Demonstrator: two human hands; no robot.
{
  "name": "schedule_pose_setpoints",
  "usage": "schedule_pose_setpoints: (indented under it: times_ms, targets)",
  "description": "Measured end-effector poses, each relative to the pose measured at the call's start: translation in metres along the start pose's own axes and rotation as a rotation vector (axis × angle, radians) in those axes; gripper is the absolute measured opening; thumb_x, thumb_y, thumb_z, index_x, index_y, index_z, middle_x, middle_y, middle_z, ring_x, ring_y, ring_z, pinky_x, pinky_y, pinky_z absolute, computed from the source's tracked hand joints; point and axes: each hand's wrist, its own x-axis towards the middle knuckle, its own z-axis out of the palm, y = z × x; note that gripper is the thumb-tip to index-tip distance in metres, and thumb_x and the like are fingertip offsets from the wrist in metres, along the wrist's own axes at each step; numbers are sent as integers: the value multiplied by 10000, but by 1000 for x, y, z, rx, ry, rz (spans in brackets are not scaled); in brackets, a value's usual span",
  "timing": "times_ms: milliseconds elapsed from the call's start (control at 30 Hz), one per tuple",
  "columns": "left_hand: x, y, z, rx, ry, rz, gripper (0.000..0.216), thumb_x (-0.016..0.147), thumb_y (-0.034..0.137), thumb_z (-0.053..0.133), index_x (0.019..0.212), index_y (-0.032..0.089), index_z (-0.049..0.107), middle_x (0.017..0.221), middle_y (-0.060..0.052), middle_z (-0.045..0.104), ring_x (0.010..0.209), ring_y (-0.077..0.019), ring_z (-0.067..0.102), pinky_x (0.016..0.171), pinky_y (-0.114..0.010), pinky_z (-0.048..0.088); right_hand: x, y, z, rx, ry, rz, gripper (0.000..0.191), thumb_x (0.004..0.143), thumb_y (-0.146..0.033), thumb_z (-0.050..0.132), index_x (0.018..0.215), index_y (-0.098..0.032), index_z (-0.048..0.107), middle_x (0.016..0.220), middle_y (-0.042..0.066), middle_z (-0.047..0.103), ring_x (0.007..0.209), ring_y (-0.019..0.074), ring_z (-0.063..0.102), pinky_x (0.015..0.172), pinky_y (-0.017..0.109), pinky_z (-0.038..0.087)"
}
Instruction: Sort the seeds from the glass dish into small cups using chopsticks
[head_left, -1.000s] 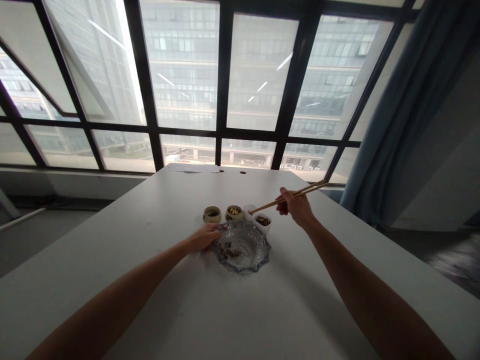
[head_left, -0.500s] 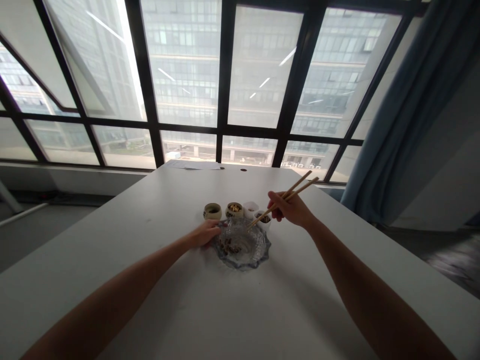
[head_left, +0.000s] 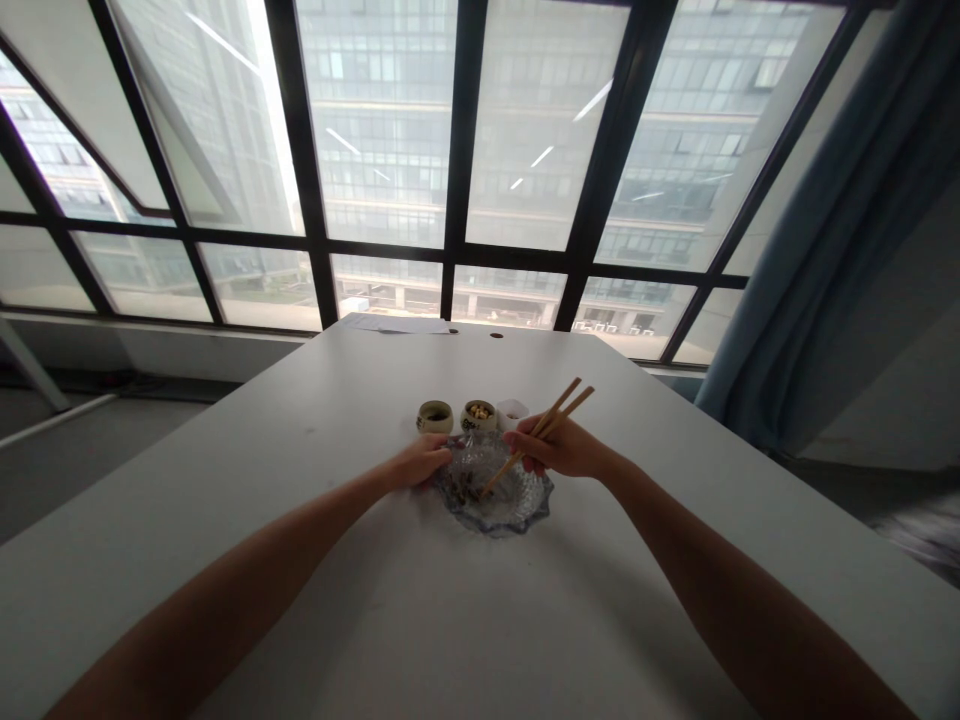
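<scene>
Left fingers (head_left: 439,452) curled round glass bowl (head_left: 510,513), likely steadying it; right fingers (head_left: 523,441) closed around chopsticks (head_left: 556,406), tips below-left, near dark pieces (head_left: 466,489).

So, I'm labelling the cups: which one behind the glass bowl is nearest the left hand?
The leftmost beige cup, just beyond the left hand; the other beige cup and the white cup stand farther right.

Bowl (head_left: 526,505) on table (head_left: 480,620), bits (head_left: 468,488) inside, 3 cups (head_left: 474,424) behind
</scene>
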Motion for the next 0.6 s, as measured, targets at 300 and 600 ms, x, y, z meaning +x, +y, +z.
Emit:
schedule_pose_setpoints:
  times_ms: [300,600]
  targets:
    - [0,-8,4,263,337,269,282,861,360,518,920,126,666,525,42,503,449,-91,437,471,-208,331,3,7,-3,80,101,5,558,829,-684,592,686,-147,643,478,23,618,371,111,551,364,193,427]
    - [9,-21,-9,686,830,484,297,777,201,637,1073,201,615,1188,-118,630,1150,-287,561,1004,-438,461,17,26,-24,423,708,-53,591,687,-737,707,648,-151,647,449,29,599,320,109,488,310,226,367]
